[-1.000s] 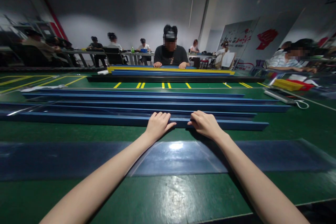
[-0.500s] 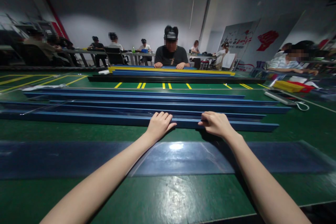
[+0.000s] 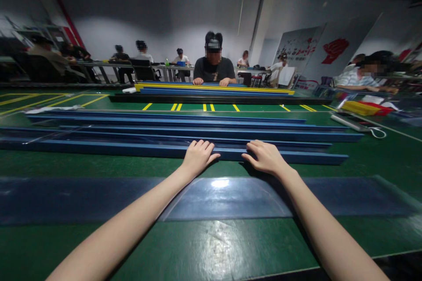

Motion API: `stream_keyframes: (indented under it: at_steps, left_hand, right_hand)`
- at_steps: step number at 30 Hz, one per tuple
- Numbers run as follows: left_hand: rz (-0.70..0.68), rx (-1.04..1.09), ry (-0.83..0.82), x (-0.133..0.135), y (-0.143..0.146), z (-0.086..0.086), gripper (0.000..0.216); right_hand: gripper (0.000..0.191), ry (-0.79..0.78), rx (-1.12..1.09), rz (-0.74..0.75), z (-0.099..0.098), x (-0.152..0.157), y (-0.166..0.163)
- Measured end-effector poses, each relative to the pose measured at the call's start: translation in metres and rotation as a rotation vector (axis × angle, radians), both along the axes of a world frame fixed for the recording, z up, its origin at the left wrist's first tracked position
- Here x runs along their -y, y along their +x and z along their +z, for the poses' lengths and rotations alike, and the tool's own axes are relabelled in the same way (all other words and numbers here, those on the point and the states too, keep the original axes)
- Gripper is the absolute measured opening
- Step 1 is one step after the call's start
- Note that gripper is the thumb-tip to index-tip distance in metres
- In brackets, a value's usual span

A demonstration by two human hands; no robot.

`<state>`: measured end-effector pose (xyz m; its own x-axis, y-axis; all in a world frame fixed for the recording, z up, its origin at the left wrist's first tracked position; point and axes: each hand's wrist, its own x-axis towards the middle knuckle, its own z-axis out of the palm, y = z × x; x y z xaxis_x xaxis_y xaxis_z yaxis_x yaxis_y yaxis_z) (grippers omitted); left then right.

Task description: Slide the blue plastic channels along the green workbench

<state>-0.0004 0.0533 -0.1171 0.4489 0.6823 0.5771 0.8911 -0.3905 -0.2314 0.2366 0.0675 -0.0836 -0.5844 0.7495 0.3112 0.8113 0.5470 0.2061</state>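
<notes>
The nearest long blue channel strip [image 3: 310, 158] lies across the green table, with both hands on its near wall. My left hand [image 3: 198, 157] is hooked over that wall, fingers on top and thumb along the front face. To the right, my right hand [image 3: 264, 156] grips the same wall, its fingers over the edge and thumb in front. The fingertips inside the channel are partly hidden. Between me and the channel, a flat clear plastic strip [image 3: 227, 202] lies beneath my forearms.
More blue channels [image 3: 231, 131] lie parallel behind. Farther off are a yellow strip [image 3: 184, 87] and a black strip [image 3: 211, 99], where a co-worker [image 3: 215, 70] sits. A white device with a looped cord [image 3: 351, 123] and a yellow tray [image 3: 359, 108] are at right.
My right hand has shifted slightly left along the channel, and its thumb and fingers have spread from a tighter curl. My left hand stays nearly in place.
</notes>
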Motion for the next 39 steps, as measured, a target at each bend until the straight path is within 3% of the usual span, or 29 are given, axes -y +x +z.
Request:
stream_keyframes:
  at_steps: [10,39]
  left_hand:
    - [-0.001,-0.002,0.004,-0.001,0.0,-0.001,0.034]
    - [-0.021,0.007,0.016,-0.001,0.0,-0.002,0.034]
  right_hand:
    - [0.024,0.118,-0.077,0.081,-0.01,-0.003,-0.012]
    - [0.024,0.11,-0.1,0.097,-0.012,-0.006,-0.009]
